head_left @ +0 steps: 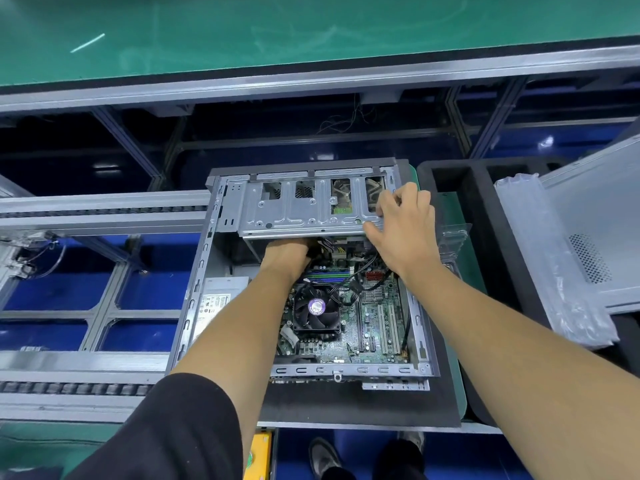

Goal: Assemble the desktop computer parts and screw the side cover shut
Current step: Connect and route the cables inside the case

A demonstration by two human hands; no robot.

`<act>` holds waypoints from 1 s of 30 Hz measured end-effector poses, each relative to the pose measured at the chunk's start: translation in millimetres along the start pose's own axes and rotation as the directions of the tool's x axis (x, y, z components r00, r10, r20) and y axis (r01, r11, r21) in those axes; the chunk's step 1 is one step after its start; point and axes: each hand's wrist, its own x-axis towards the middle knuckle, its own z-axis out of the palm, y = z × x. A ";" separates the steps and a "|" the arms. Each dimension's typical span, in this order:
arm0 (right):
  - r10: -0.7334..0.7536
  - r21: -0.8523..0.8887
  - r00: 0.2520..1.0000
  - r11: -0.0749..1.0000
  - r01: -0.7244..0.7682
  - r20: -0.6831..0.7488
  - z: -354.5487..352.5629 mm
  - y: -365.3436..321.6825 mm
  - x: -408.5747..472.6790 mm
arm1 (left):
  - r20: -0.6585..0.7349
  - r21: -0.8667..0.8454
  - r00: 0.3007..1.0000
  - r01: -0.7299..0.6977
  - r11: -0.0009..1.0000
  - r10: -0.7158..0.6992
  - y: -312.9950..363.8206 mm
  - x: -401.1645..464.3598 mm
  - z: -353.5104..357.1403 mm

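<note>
Down at the bottom we've got a black sleeve [166, 431] on our left arm and a pair of dark shoes [325, 457] on the blue floor, plus a yellow thing [259, 455] peeking out under the bench edge.

Next up is the open computer case [194, 299], lying on its side on a dark mat [346, 407], side cover off. Inside we can see the motherboard [377, 327] with its black CPU fan [317, 306] (purple sticker on the hub) and the power supply [216, 299] on the left side with its label facing up.

Our left hand [285, 254] is shoved in under the metal drive cage [298, 209] at the far end of the case, right by a bundle of cables [349, 271]. The fingers are hidden under the cage, so we can't tell if it's holding anything. Our right hand [403, 223] is on the cage's right end, fingers curled over the top and thumb against its front edge, so it's gripping the cage.

Off to the right, a grey side cover [599, 216] lies in a black foam tray [450, 178], partly under clear plastic wrap [540, 251]. Past the case there's aluminium framing [104, 209], and furthest back a green bench top [311, 32].
</note>
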 end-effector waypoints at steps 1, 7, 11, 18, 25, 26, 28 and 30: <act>0.000 0.002 1.000 1.000 0.000 -0.005 0.5 0.4 0.2 | 0.002 0.001 1.000 0.010 1.000 -0.010 -0.5 0.6 -1.1; -0.018 -0.007 1.000 1.000 0.018 -0.018 2.4 1.0 -1.1 | 0.021 0.029 1.000 0.000 1.000 -0.001 2.2 -0.8 -2.3; -0.025 -0.006 1.000 1.000 0.025 -0.017 0.9 1.5 -0.8 | 0.025 0.001 1.000 0.009 1.000 -0.009 4.9 -3.1 -5.7; -0.015 -0.015 1.000 1.000 0.015 0.025 -3.4 -1.5 -1.3 | 0.110 -0.051 0.993 0.043 0.998 -0.037 8.3 -3.2 -17.5; -0.003 -0.036 0.999 0.999 0.004 0.038 -3.0 -1.1 -0.8 | 0.192 0.027 0.975 0.107 0.994 -0.111 9.8 2.8 -16.4; -0.004 -0.037 0.999 0.999 0.005 0.034 -2.6 -1.2 -0.8 | 0.199 0.026 0.973 0.113 0.993 -0.116 10.3 3.0 -16.3; -0.005 -0.043 1.000 0.999 0.006 0.026 -1.3 -0.9 -0.7 | 0.196 0.010 0.973 0.122 0.992 -0.122 11.2 3.2 -15.2; -0.002 -0.049 1.000 0.999 0.004 0.029 -0.3 -0.7 -0.6 | 0.198 -0.010 0.972 0.134 0.991 -0.129 11.4 2.6 -14.1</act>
